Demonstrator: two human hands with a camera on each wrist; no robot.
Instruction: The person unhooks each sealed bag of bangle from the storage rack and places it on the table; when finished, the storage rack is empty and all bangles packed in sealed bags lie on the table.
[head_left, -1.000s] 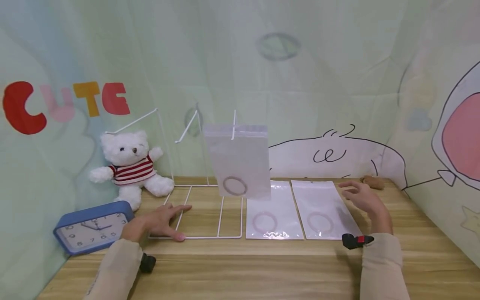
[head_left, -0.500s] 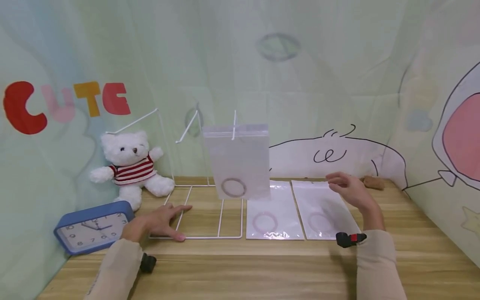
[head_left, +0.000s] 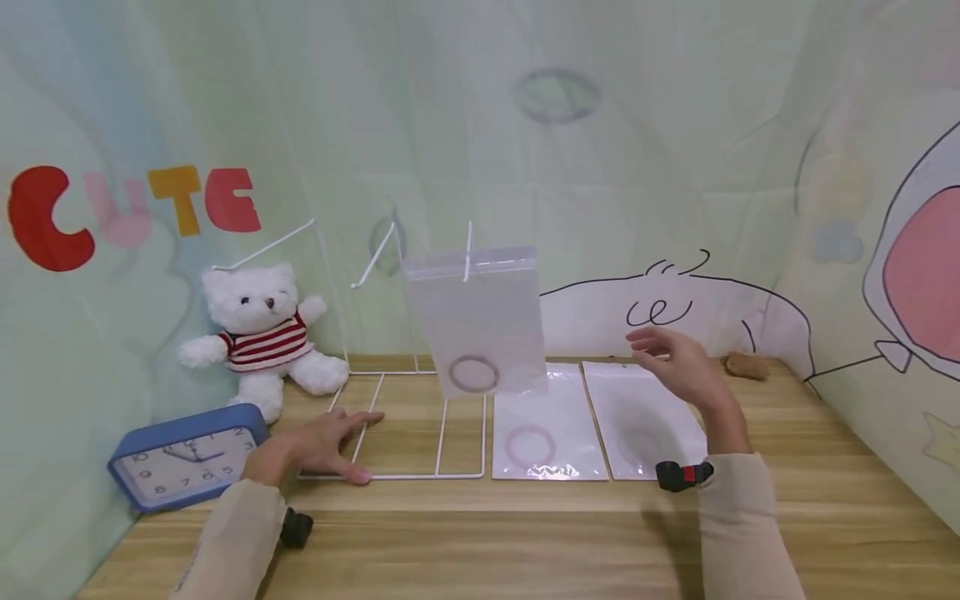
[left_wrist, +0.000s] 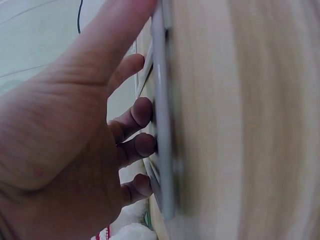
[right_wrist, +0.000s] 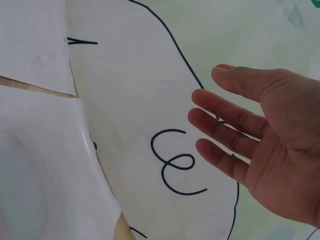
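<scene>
My left hand [head_left: 324, 442] rests with spread fingers on the base of a white wire display rack [head_left: 461, 476], its thumb at the front wire. The left wrist view shows the fingertips [left_wrist: 145, 145] right at the frame. From the rack's right hook hangs a zip bag [head_left: 480, 321] with a ring shape near its bottom; the other two hooks carry nothing. My right hand [head_left: 678, 367], fingers loosely extended and holding nothing, is raised over the far end of the right flat bag [head_left: 611, 392]. Another flat bag [head_left: 551, 417] lies between that one and the rack.
A white teddy bear [head_left: 266, 342] in a striped sweater sits behind the rack's left side. The blue clock [head_left: 187, 454] stands at the left edge, near my left forearm. A small brown object [head_left: 746, 365] lies at the back right. A printed curtain [head_left: 637, 167] encloses the table.
My right hand has moved left and slightly up, coming over the right flat bag. The hanging bag has swung slightly. My left hand stays on the rack.
</scene>
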